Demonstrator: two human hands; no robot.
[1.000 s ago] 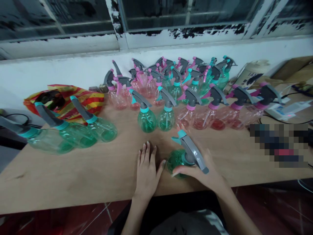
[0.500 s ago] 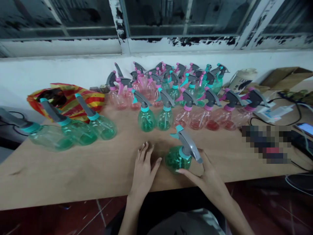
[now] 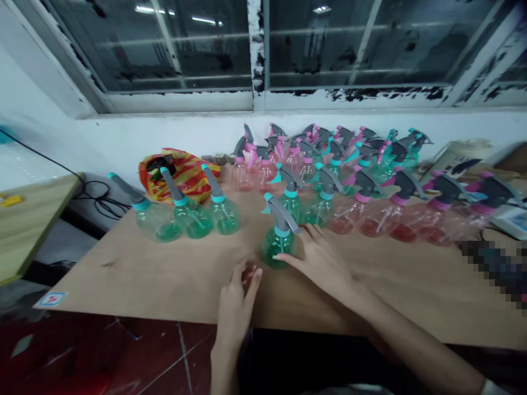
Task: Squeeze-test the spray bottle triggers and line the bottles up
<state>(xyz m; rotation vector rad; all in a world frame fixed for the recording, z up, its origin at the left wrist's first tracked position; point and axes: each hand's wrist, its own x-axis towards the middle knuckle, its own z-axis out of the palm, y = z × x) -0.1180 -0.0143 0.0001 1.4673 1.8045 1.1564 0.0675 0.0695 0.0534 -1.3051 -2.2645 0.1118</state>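
My right hand (image 3: 323,260) grips a green spray bottle (image 3: 274,251) from its right side, thumb in front. The bottle has a turquoise collar and a grey trigger head, and it looks nearly upright at the table. Just left of it, my left hand (image 3: 237,299) hovers over the tabletop with fingers loosely bent, thumb apart, holding nothing. Behind the gripped bottle, two more green spray bottles (image 3: 320,211) begin a row that continues rightward with several pink spray bottles (image 3: 381,219). Three green spray bottles (image 3: 225,216) stand to the left.
A crowd of pink and green spray bottles (image 3: 244,175) lines the wall. A red and yellow plastic bag (image 3: 191,184) lies at the back left of the wooden table (image 3: 164,280). Black cables (image 3: 101,200) hang beside a second table (image 3: 37,214). A pixelated patch covers something at the right.
My view has swung left. The gripped bottle has moved left, closer to the three green bottles, and stands straighter. My left hand's fingers have curled from a flatter, spread pose.
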